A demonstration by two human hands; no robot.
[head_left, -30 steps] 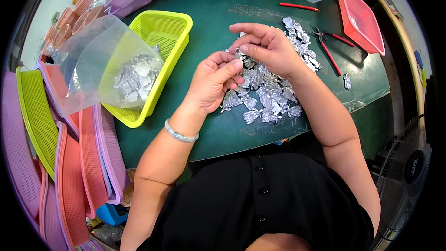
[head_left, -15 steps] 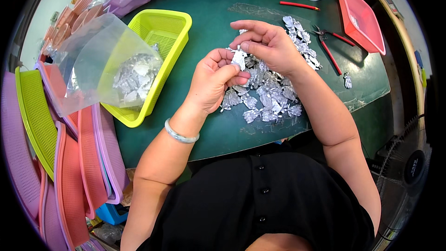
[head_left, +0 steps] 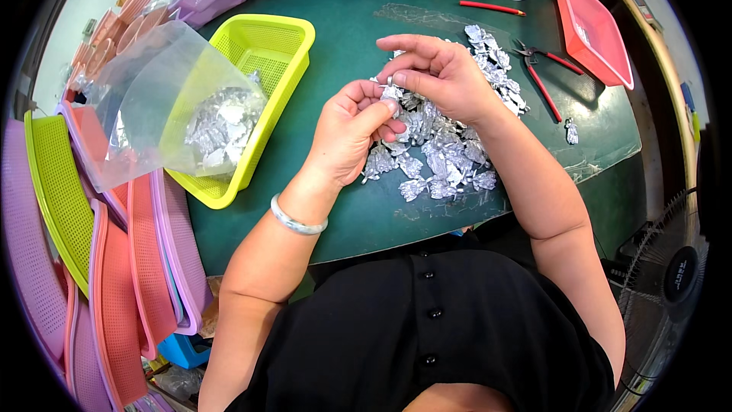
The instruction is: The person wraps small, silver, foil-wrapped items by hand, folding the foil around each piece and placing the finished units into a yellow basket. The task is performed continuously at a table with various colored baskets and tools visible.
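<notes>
My left hand [head_left: 352, 126] pinches a small silver metal piece [head_left: 391, 93] between thumb and fingers, above the near-left side of a pile. Opposite it, my right hand [head_left: 448, 80] has its thumb and bent fingertips closed at the upper end of the same piece. The fingers cover much of that piece. Beneath and beyond both hands spreads the pile of similar flat, rough-edged silver metal pieces [head_left: 450, 156]. One loose metal piece [head_left: 572, 132] lies apart on the right.
Red-handled pliers [head_left: 543, 88] and a red pen-like stick [head_left: 492, 8] lie on the green table [head_left: 343, 221]. A yellow-green basket [head_left: 284, 99] at left holds a clear bag [head_left: 145, 99] of silver pieces. A pink basket [head_left: 598, 38] stands far right; stacked baskets [head_left: 118, 297] and a fan [head_left: 671, 275] flank me.
The piece between my fingers has turned, so its broad bright face shows less. Both hands stay almost where they were.
</notes>
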